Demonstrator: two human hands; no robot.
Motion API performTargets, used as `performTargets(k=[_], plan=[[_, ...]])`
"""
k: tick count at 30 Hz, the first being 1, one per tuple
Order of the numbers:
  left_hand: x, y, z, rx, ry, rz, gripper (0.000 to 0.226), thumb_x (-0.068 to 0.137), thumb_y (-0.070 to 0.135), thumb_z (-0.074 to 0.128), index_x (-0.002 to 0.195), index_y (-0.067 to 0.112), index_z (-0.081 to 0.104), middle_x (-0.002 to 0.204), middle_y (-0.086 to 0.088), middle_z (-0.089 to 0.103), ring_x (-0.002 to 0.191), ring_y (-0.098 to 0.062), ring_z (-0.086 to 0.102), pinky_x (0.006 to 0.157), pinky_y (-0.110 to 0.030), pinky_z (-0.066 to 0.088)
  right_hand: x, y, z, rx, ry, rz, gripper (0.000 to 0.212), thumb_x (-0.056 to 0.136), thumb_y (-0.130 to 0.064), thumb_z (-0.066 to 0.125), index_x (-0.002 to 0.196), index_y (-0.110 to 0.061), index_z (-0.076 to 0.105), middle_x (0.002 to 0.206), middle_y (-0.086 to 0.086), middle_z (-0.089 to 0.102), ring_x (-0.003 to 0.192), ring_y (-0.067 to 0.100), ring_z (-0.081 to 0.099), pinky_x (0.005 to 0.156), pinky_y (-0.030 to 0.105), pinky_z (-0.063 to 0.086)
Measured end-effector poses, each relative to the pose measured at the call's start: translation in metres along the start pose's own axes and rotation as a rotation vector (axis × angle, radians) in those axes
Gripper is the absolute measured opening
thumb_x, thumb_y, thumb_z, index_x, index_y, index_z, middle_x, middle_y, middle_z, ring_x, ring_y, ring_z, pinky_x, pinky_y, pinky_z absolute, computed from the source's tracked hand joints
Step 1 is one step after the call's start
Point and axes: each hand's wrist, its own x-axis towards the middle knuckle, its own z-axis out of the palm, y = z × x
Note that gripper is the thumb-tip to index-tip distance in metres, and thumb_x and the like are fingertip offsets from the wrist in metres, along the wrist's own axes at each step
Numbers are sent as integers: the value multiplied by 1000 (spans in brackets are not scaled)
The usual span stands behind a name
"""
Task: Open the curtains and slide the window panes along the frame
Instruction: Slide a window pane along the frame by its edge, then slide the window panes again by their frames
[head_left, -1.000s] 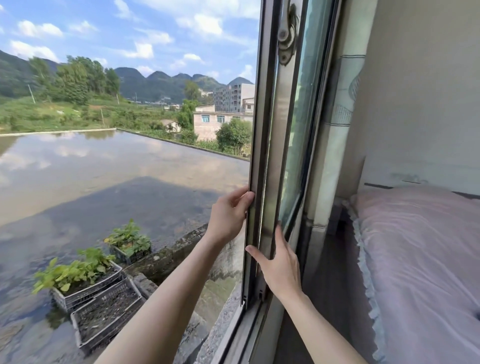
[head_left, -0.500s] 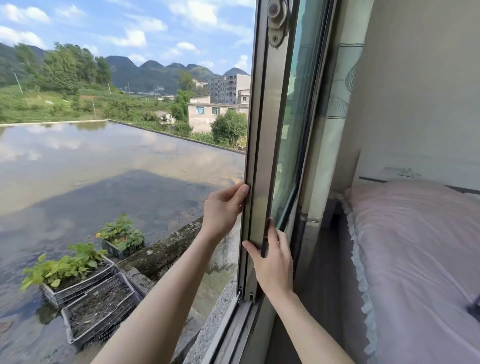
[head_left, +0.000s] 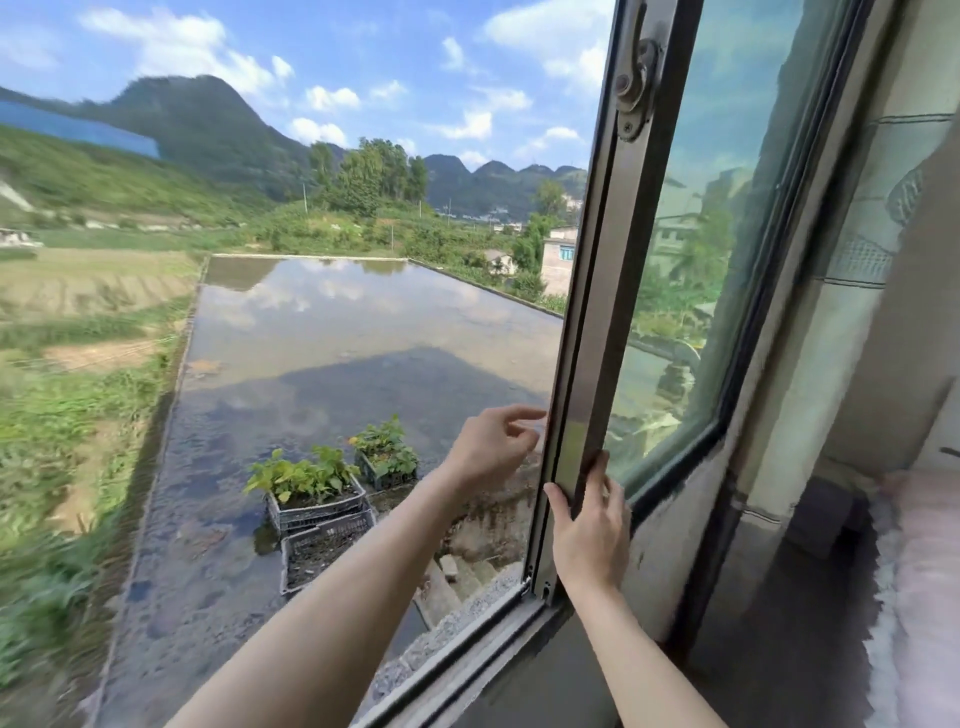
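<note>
The sliding window pane stands at the right, its grey metal stile running from top to sill, with a latch near the top. My right hand is wrapped on the stile low down, fingers on its inner face. My left hand is just left of the stile with loosely curled fingers, its fingertips at the stile's outer edge, holding nothing. The pale patterned curtain hangs bunched at the far right. The left part of the window is open to the outside.
The window track and sill run diagonally below my arms. A pink bed cover lies at the lower right. Outside are a flooded roof and plastic crates with plants.
My view has swung left and the pane sits further right in it. My left hand has come off the stile's edge and its fingers have loosened. The right hand stays on the stile.
</note>
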Motion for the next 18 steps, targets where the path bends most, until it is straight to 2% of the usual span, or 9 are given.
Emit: performTargets(k=[3, 5, 7, 10, 12, 14, 16, 18], plan=[[-55, -10, -13, 180, 62, -131, 28, 94, 24, 55, 119, 30, 68, 112, -1, 73, 86, -18, 72, 78, -38, 60, -1, 3, -15, -76, -160, -24, 78, 96, -48, 49, 156, -21, 6, 156, 14, 26, 136, 36, 32, 103, 45, 38], [-96, -11, -23, 366, 98, -244, 31, 93, 25, 53, 120, 31, 67, 116, 0, 72, 93, -18, 71, 83, -39, 58, -7, -2, -29, -161, -277, -44, 83, 93, -47, 52, 155, -15, 7, 160, 16, 15, 141, 37, 24, 108, 47, 32], [-140, -5, -30, 563, 131, -374, 35, 91, 27, 51, 122, 35, 65, 121, 1, 69, 106, -20, 66, 90, -40, 55, -23, -10, -50, -210, -375, -119, 75, 88, -50, 51, 149, -13, 26, 158, 16, 19, 142, 37, 20, 109, 49, 28], [-193, 14, -43, 790, 115, -539, 37, 91, 31, 50, 125, 41, 61, 129, 1, 64, 113, -23, 61, 92, -42, 52, -36, -37, -80, -158, -568, -295, 53, 85, -52, 47, 130, -24, 53, 142, 9, 46, 134, 33, 33, 104, 46, 34], [-228, 33, -54, 866, 114, -614, 35, 92, 34, 50, 124, 41, 60, 129, 2, 64, 108, -22, 63, 89, -41, 53, -47, -62, -101, -107, -752, -468, 41, 87, -51, 49, 121, -32, 61, 130, 1, 60, 124, 28, 47, 100, 40, 42], [-269, 52, -70, 923, 168, -678, 33, 93, 38, 51, 125, 42, 59, 118, 3, 68, 98, -20, 66, 85, -41, 57, -67, -93, -118, -75, -913, -637, 33, 88, -48, 51, 115, -34, 65, 123, -1, 65, 113, 24, 56, 94, 35, 46], [-308, 69, -87, 934, 223, -738, 32, 95, 41, 52, 126, 41, 57, 104, 5, 69, 82, -15, 67, 75, -35, 59, -91, -118, -132, -64, -975, -782, 31, 89, -46, 52, 114, -34, 66, 118, -3, 68, 101, 19, 60, 84, 30, 47], [-351, 88, -102, 941, 258, -820, 32, 96, 43, 52, 127, 40, 55, 108, 8, 67, 67, -8, 60, 61, -27, 55, -121, -141, -144, -3, -982, -886, 31, 90, -45, 53, 115, -32, 66, 114, -4, 70, 91, 15, 60, 71, 25, 44]])
